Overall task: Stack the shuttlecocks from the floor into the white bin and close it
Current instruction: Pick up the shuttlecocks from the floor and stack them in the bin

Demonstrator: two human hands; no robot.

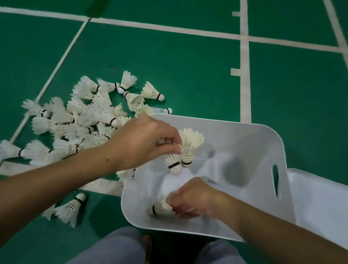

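Left hand (pixel 141 142) over white bin (pixel 266 136), pinching two shuttlecocks (pixel 184 154), corks down. Right hand (pixel 194 198) low inside bin, fingers curled round another shuttlecock (pixel 161 208) lying near front wall. Step looks like early loading; bin floor mostly bare. Next: set held ones down, nest corks into skirts. Big pile (pixel 78 122) waits on green floor left of bin, strays (pixel 70 206) near knee. Lid (pixel 329 204) lies right, touching bin, clear of reach.
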